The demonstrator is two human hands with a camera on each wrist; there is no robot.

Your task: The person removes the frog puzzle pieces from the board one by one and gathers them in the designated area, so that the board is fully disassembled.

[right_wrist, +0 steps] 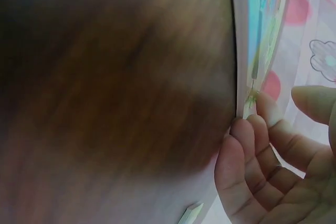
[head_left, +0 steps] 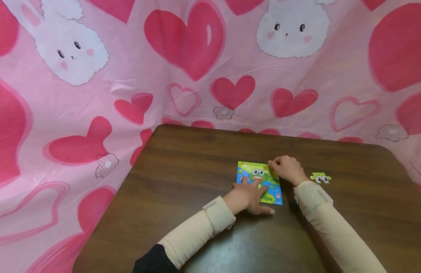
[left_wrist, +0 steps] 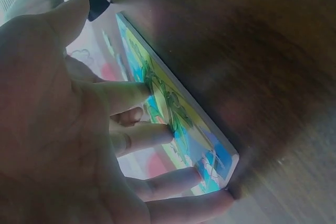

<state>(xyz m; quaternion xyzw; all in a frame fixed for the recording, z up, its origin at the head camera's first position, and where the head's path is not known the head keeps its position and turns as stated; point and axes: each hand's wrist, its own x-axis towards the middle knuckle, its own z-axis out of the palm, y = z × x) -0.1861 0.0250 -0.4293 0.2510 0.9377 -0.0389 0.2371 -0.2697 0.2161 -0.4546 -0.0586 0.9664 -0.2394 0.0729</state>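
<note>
A square frog jigsaw puzzle (head_left: 277, 197) with a blue and green picture lies flat on the brown table, partly hidden under both hands. Across its lower left part my left hand (head_left: 249, 197) is spread, fingertips touching the picture in the left wrist view and the thumb off the board. My right hand (head_left: 287, 168) has its fingers curled at the upper right corner. In the right wrist view, the index fingertip (right_wrist: 257, 97) meets the top face near that corner. The other fingers bend against the edge, and the thumb stands apart.
A loose puzzle piece (head_left: 320, 178) with two printed eyes lies right of the right hand. The wooden table (head_left: 183, 163) reaches back to a pink cloth (head_left: 197, 94) printed with hearts and rabbits. Beige bands (head_left: 197, 227) cover both forearms.
</note>
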